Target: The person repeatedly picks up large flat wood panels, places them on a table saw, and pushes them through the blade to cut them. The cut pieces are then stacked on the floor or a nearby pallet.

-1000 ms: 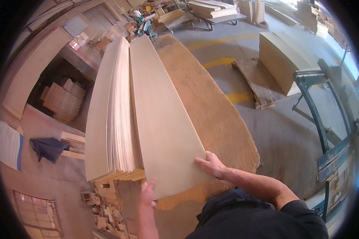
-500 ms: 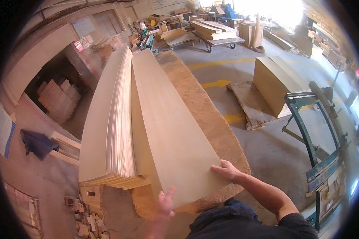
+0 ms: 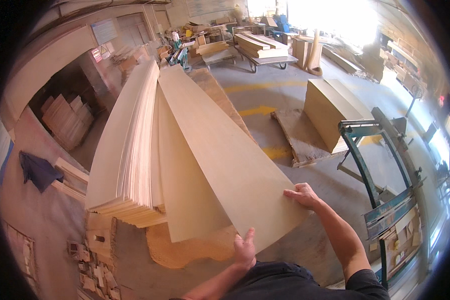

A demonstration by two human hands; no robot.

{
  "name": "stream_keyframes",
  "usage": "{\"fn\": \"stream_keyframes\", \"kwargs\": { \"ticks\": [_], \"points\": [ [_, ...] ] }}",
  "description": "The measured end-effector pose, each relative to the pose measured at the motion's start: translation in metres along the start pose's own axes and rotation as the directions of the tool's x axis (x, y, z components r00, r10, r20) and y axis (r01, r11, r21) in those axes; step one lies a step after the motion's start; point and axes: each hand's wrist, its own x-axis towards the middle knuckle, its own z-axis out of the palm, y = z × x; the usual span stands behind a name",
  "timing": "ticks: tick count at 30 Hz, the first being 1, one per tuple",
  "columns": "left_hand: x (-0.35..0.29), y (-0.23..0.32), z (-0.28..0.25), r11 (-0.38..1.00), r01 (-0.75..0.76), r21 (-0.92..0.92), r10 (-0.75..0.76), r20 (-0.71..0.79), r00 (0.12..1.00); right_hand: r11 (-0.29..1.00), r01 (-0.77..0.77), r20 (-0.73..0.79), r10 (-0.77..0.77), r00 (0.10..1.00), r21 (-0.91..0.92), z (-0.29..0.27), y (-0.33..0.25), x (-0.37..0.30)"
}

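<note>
A long, thin plywood board (image 3: 225,150) is held by its near end, slanting away from me to the far left. My right hand (image 3: 305,195) grips its right edge, thumb on top and the other fingers partly under the board. At the near edge my left hand (image 3: 245,251) is closed on the board, thumb up on its face and fingers hidden below. Beneath it lies a second plywood board (image 3: 187,185), fanned out to the left. Left of both stands a tall stack of similar boards (image 3: 117,150), their edges showing in many layers.
A rough brown panel (image 3: 217,97) lies under the boards. To the right is a pallet (image 3: 305,142) bearing a board stack (image 3: 330,107), near a green metal frame (image 3: 375,165). Wood offcuts (image 3: 97,275) lie at the lower left. A loaded cart (image 3: 270,60) stands farther back.
The held board's near end has swung to the right, baring the board beneath. My left hand has moved right onto the near edge; my right hand has shifted right with the board.
</note>
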Motion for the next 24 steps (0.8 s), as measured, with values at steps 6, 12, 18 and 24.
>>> {"fn": "stream_keyframes", "kwargs": {
  "ticks": [6,12,18,24],
  "points": [
    [-0.079,-0.056,0.057,0.922,0.052,0.383,-0.103,0.113,0.988,0.956,0.147,-0.127,-0.183,0.975,-0.252,-0.092,0.037,-0.060],
    [-0.071,-0.100,0.064,0.925,0.381,-0.006,-0.344,0.417,0.841,0.924,0.114,-0.154,-0.181,0.971,-0.366,-0.200,0.084,-0.141],
    [0.076,-0.081,0.065,0.947,0.212,-0.241,-0.181,0.147,0.972,0.871,-0.011,-0.194,-0.097,0.976,-0.491,-0.272,0.136,-0.230],
    [0.204,-0.028,0.070,0.877,0.292,-0.382,-0.187,0.288,0.939,0.796,-0.160,-0.289,-0.020,0.957,-0.584,-0.307,0.186,-0.335]
  ]
}}
